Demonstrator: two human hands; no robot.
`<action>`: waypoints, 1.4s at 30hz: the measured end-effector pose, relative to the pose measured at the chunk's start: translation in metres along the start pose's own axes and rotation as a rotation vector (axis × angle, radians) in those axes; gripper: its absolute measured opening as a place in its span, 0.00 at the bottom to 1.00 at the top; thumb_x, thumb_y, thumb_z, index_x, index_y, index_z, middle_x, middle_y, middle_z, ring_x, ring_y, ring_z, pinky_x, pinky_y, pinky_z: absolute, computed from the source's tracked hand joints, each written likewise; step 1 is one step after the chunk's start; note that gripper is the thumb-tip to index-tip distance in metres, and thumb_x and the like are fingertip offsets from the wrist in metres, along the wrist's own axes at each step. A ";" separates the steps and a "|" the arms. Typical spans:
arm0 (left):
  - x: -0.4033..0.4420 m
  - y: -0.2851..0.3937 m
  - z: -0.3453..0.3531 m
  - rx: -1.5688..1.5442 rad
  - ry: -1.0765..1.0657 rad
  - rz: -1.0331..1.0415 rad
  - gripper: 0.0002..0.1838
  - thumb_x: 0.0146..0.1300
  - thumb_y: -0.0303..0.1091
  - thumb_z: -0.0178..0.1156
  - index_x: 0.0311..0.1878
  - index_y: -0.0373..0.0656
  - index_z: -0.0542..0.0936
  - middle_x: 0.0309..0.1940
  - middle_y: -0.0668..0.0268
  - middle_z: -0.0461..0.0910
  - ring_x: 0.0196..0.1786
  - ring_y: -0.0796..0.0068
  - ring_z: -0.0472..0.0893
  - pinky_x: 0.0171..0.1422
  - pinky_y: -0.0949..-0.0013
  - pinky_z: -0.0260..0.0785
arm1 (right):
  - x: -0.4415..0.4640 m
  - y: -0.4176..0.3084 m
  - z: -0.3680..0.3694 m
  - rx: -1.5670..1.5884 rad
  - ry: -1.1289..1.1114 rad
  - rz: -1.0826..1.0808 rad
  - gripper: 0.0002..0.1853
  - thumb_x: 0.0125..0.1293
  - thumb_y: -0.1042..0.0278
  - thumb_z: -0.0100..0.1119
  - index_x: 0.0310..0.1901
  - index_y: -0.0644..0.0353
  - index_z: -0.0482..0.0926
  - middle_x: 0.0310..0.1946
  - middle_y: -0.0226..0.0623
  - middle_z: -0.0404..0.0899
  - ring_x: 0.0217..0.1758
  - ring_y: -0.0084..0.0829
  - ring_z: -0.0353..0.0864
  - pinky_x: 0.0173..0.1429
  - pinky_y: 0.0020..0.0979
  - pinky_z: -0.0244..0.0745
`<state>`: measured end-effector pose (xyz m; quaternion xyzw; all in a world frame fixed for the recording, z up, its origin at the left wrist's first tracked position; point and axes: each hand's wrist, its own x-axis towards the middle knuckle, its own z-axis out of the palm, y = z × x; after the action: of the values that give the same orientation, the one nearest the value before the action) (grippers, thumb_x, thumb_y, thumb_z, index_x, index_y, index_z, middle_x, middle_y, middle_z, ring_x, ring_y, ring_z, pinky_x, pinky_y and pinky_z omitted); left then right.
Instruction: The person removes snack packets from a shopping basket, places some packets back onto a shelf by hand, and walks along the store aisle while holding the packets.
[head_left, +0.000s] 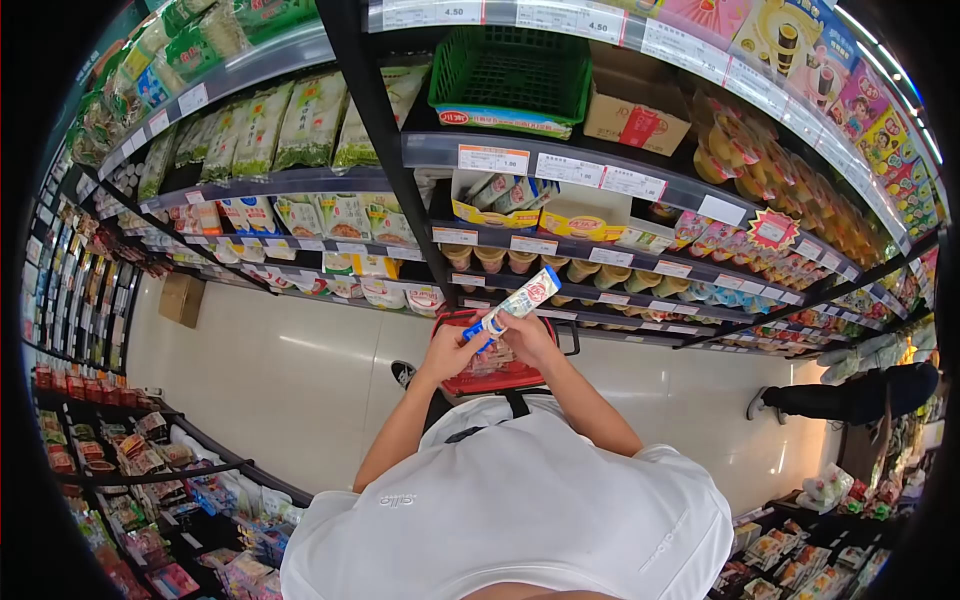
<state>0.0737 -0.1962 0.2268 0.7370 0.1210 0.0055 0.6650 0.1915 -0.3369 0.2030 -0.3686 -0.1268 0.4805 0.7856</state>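
Observation:
A narrow blue and white packet (530, 296) is held between both hands in front of my waist, tilted with its upper end to the right. My left hand (455, 350) grips its lower left end. Near the packet's middle, my right hand (528, 337) has its fingers closed on it from below. Beneath the hands is a red basket (500, 378) with some packages inside, which my hands partly hide. Beyond the packet are shelves with a yellow-edged open box (497, 214) of similar long packets.
A green basket (510, 85) sits on an upper shelf beside an open cardboard box (635, 115). Rows of cups (520, 262) line a lower shelf. A cardboard box (181, 300) stands on the floor at left. Another person in dark clothes (850, 398) is at the right.

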 end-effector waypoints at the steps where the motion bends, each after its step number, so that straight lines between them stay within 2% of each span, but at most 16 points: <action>1: 0.002 -0.002 -0.001 -0.001 -0.001 0.000 0.19 0.68 0.40 0.56 0.27 0.35 0.81 0.18 0.68 0.80 0.21 0.83 0.77 0.26 0.78 0.67 | 0.001 0.000 0.002 0.005 0.008 -0.026 0.20 0.67 0.61 0.56 0.53 0.69 0.72 0.48 0.42 0.79 0.46 0.34 0.81 0.51 0.37 0.76; 3: 0.005 -0.004 -0.004 -0.088 0.015 -0.017 0.16 0.67 0.38 0.57 0.30 0.36 0.82 0.18 0.68 0.80 0.18 0.82 0.75 0.22 0.76 0.66 | 0.003 0.000 0.006 0.019 -0.004 -0.030 0.20 0.68 0.61 0.55 0.53 0.69 0.73 0.47 0.42 0.79 0.46 0.33 0.80 0.51 0.37 0.75; 6: 0.006 0.004 -0.005 -0.067 0.044 0.074 0.16 0.67 0.39 0.57 0.29 0.36 0.82 0.18 0.67 0.80 0.18 0.84 0.75 0.21 0.77 0.65 | 0.008 -0.003 0.010 0.010 -0.059 -0.014 0.21 0.68 0.59 0.55 0.53 0.69 0.73 0.47 0.41 0.79 0.45 0.32 0.80 0.50 0.36 0.74; 8: 0.005 0.007 -0.005 -0.103 0.059 0.036 0.16 0.67 0.39 0.57 0.29 0.36 0.82 0.18 0.67 0.80 0.17 0.84 0.75 0.21 0.78 0.64 | 0.007 -0.004 0.013 -0.010 -0.097 0.012 0.21 0.68 0.59 0.54 0.53 0.69 0.73 0.47 0.40 0.79 0.45 0.31 0.80 0.49 0.35 0.74; 10: 0.006 0.007 -0.007 -0.137 0.072 0.001 0.17 0.67 0.39 0.57 0.28 0.36 0.82 0.17 0.67 0.79 0.17 0.84 0.74 0.20 0.78 0.63 | 0.006 -0.008 0.020 -0.082 -0.090 -0.008 0.20 0.70 0.57 0.52 0.52 0.67 0.72 0.42 0.38 0.79 0.41 0.29 0.77 0.44 0.33 0.73; 13: 0.007 0.003 -0.009 -0.066 0.083 0.010 0.18 0.67 0.41 0.56 0.26 0.36 0.81 0.16 0.67 0.79 0.16 0.84 0.74 0.19 0.79 0.62 | 0.010 0.000 0.013 -0.053 -0.090 -0.003 0.18 0.70 0.57 0.52 0.51 0.64 0.73 0.41 0.36 0.79 0.40 0.27 0.77 0.42 0.32 0.72; 19: 0.006 0.003 -0.006 -0.081 0.101 0.014 0.22 0.68 0.44 0.54 0.25 0.35 0.81 0.16 0.68 0.79 0.16 0.84 0.74 0.20 0.79 0.63 | 0.009 0.003 0.014 -0.005 -0.038 0.010 0.13 0.70 0.59 0.52 0.46 0.61 0.74 0.39 0.35 0.79 0.39 0.27 0.77 0.41 0.31 0.72; 20: 0.006 0.003 -0.004 -0.092 0.102 0.024 0.22 0.68 0.44 0.54 0.26 0.35 0.82 0.16 0.68 0.79 0.16 0.84 0.74 0.20 0.79 0.63 | 0.010 0.004 0.004 0.032 -0.109 0.040 0.13 0.70 0.60 0.53 0.47 0.61 0.75 0.43 0.34 0.79 0.45 0.28 0.78 0.47 0.35 0.73; 21: 0.006 0.003 -0.002 -0.103 0.105 0.035 0.22 0.68 0.44 0.54 0.26 0.34 0.82 0.17 0.67 0.79 0.17 0.84 0.74 0.21 0.78 0.64 | 0.009 0.005 0.004 0.034 -0.109 0.044 0.13 0.70 0.60 0.53 0.47 0.61 0.75 0.43 0.34 0.79 0.45 0.28 0.78 0.47 0.35 0.73; 28: 0.007 -0.006 -0.003 -0.213 0.075 -0.023 0.24 0.71 0.44 0.49 0.29 0.34 0.82 0.18 0.66 0.80 0.17 0.83 0.75 0.21 0.78 0.64 | 0.009 0.002 0.012 -0.083 0.001 0.023 0.12 0.70 0.61 0.54 0.45 0.62 0.76 0.38 0.32 0.80 0.40 0.26 0.79 0.44 0.31 0.74; 30: 0.008 -0.008 -0.005 -0.177 0.087 -0.006 0.24 0.71 0.44 0.49 0.29 0.34 0.82 0.19 0.66 0.80 0.17 0.83 0.74 0.21 0.78 0.64 | 0.007 0.001 0.013 -0.101 -0.010 0.019 0.12 0.70 0.62 0.53 0.45 0.62 0.77 0.37 0.32 0.81 0.36 0.24 0.80 0.41 0.28 0.75; 33: 0.006 -0.005 -0.005 -0.119 0.105 0.029 0.23 0.71 0.45 0.49 0.30 0.35 0.83 0.19 0.67 0.81 0.17 0.84 0.74 0.21 0.78 0.63 | 0.007 0.001 0.010 -0.117 -0.096 0.057 0.13 0.70 0.61 0.53 0.46 0.62 0.78 0.37 0.32 0.81 0.38 0.24 0.80 0.41 0.27 0.75; 36: 0.001 0.004 -0.005 -0.034 0.129 0.064 0.23 0.71 0.45 0.50 0.31 0.36 0.83 0.18 0.68 0.80 0.17 0.85 0.72 0.22 0.78 0.62 | 0.011 0.010 0.009 -0.070 -0.020 0.053 0.12 0.69 0.62 0.54 0.46 0.62 0.77 0.37 0.32 0.81 0.38 0.24 0.80 0.41 0.28 0.74; 42: -0.003 0.007 -0.002 0.018 0.157 0.045 0.22 0.70 0.43 0.49 0.30 0.37 0.84 0.17 0.69 0.80 0.17 0.85 0.71 0.23 0.77 0.62 | 0.004 -0.005 0.021 -0.021 -0.094 0.049 0.12 0.68 0.63 0.55 0.44 0.64 0.78 0.36 0.34 0.81 0.36 0.25 0.80 0.39 0.30 0.73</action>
<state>0.0720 -0.1950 0.2339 0.7429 0.1563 0.0772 0.6463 0.1854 -0.3251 0.2199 -0.3570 -0.1595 0.5150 0.7628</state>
